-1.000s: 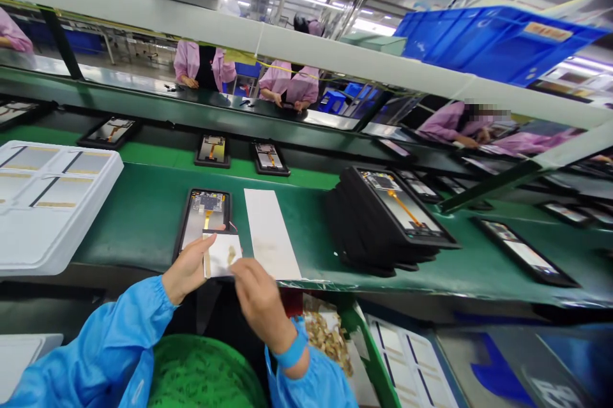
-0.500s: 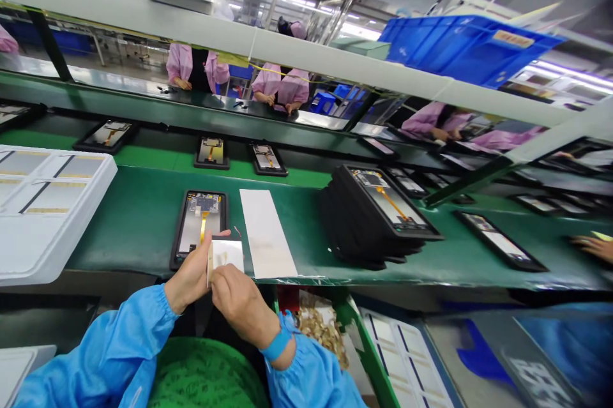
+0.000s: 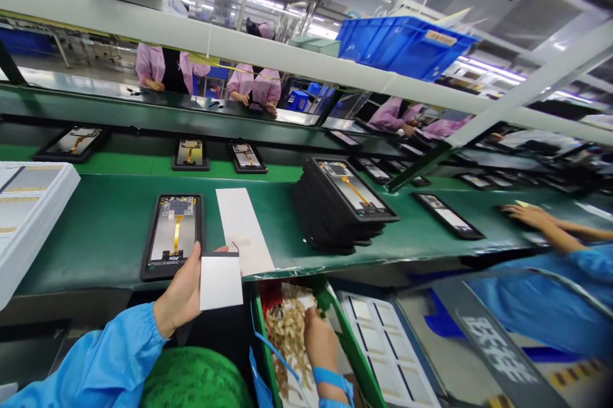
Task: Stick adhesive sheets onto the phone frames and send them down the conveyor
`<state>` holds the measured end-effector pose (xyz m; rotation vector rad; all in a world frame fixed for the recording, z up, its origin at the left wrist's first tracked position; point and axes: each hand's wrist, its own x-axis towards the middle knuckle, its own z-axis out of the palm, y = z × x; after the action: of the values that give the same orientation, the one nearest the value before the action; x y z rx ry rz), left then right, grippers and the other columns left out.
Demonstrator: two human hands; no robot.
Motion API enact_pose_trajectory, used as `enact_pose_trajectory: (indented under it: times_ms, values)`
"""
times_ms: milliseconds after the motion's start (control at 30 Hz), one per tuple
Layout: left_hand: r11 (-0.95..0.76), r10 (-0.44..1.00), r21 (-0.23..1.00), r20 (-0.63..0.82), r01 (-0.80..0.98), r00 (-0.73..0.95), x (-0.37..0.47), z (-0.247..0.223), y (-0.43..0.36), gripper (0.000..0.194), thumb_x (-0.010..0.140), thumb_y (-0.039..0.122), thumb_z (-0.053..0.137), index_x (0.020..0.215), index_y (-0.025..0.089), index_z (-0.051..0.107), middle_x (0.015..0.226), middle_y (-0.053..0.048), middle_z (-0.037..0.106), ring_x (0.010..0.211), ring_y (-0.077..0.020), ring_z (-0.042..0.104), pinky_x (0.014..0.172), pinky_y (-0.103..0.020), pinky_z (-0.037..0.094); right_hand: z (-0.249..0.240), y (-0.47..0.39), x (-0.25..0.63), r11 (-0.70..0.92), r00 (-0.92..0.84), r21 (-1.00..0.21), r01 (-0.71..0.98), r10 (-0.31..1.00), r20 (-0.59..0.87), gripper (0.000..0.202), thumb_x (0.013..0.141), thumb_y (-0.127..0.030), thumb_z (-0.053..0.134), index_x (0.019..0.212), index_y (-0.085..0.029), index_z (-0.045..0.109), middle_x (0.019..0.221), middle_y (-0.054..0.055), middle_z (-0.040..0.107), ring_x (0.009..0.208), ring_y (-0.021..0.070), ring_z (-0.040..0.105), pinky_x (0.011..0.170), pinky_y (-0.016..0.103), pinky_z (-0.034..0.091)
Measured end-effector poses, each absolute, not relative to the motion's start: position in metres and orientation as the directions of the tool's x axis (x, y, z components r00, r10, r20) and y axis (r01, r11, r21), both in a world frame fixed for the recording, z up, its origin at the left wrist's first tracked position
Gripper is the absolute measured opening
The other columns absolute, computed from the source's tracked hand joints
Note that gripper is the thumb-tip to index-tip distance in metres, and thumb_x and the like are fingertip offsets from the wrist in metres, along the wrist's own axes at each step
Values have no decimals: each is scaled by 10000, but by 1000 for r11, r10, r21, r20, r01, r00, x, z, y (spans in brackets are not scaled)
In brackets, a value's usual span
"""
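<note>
My left hand (image 3: pixel 183 290) holds a flat silver-white battery (image 3: pixel 221 281) with a dark top edge and a thin wire, over the bench's front edge. My right hand (image 3: pixel 320 339), a blue band at its wrist, is low over a green bin (image 3: pixel 357 347) of crumpled tan peeled strips (image 3: pixel 290 331); its fingers are closed, and what they hold, if anything, is hidden. Behind my left hand an opened tablet (image 3: pixel 175 229) with an orange ribbon lies in a black frame. Right of it lies a white strip (image 3: pixel 244 229) on the green bench (image 3: pixel 119 204).
A stack of black-framed tablets (image 3: pixel 345 204) stands right of centre. White trays lie at the left (image 3: pixel 36 229) and lower right (image 3: pixel 383 344). A co-worker's hands (image 3: pixel 536 216) are at the far right. A blue crate (image 3: pixel 402 47) sits on the overhead beam.
My right hand has left the battery and moved down and right to the green bin. The battery, still in my left hand, now shows a plain face. The view has shifted right.
</note>
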<state>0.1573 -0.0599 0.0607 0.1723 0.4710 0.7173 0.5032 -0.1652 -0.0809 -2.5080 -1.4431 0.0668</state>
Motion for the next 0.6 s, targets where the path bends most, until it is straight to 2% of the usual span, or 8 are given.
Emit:
enact_pose_trajectory:
  times_ms: [67, 100, 167, 233, 300, 433, 533, 600]
  values:
    - [737, 675, 315, -360, -598, 644, 164, 58, -62, 757, 910, 668, 431, 1432, 119, 462, 1175, -194, 704, 1084, -344, 675, 981, -482, 476, -73, -162, 492, -516, 529, -171, 839, 848, 33, 165, 836, -186, 540, 776, -178, 693, 665, 129, 672, 621, 303, 688, 583, 395, 506]
    - [730, 683, 320, -368, -604, 630, 168, 57, -63, 739, 913, 658, 439, 1430, 131, 466, 1187, -185, 702, 1086, -336, 674, 987, -478, 474, -61, -158, 479, -468, 489, -219, 856, 871, 50, 171, 863, -221, 538, 821, -175, 697, 749, 153, 690, 675, 310, 697, 619, 415, 524]
    - [699, 713, 337, -387, -630, 584, 177, 59, -67, 690, 923, 631, 450, 1427, 161, 476, 1217, -161, 694, 1105, -316, 667, 1010, -464, 462, -29, -148, 438, -249, 342, -417, 874, 926, 163, 233, 928, -329, 514, 975, -190, 694, 996, 175, 697, 860, 302, 706, 760, 435, 560]
    - [650, 757, 363, -387, -667, 527, 186, 63, -73, 641, 936, 610, 448, 1415, 187, 493, 1246, -139, 684, 1147, -295, 645, 1046, -450, 438, 4, -140, 389, 40, 135, -661, 750, 968, 212, 381, 952, -381, 511, 1284, -209, 585, 1271, 163, 631, 1089, 281, 664, 915, 423, 558]
    - [580, 813, 405, -350, -707, 466, 192, 66, -78, 597, 948, 592, 440, 1406, 216, 510, 1292, -117, 660, 1216, -274, 602, 1086, -431, 404, 29, -133, 345, 208, -89, -750, 629, 977, 196, 576, 927, -387, 573, 1461, -229, 424, 1456, 129, 514, 1297, 283, 543, 1065, 443, 484]
    - [414, 910, 579, -295, -702, 293, 176, 62, -82, 563, 932, 589, 486, 1388, 264, 543, 1430, -83, 557, 1361, -254, 462, 1137, -409, 339, 49, -120, 303, 197, -175, -847, 494, 977, 126, 551, 947, -295, 511, 1480, -212, 396, 1480, 110, 498, 1350, 259, 493, 1143, 440, 405]
    - [308, 950, 795, -284, -522, 129, 136, 52, -79, 568, 857, 490, 670, 1366, 262, 566, 1444, -80, 537, 1389, -259, 412, 1144, -391, 306, 50, -109, 298, 98, -134, -935, 339, 989, 56, 453, 981, -318, 451, 1420, -207, 464, 1398, 108, 571, 1289, 246, 541, 1101, 405, 436]
    - [289, 957, 875, -274, -390, 94, 106, 45, -77, 538, 813, 426, 736, 1302, 239, 614, 1390, -85, 580, 1335, -257, 466, 1105, -361, 345, 49, -101, 292, -3, -165, -982, 186, 986, -34, 421, 992, -364, 450, 1383, -217, 498, 1334, 91, 615, 1234, 239, 570, 1039, 378, 478]
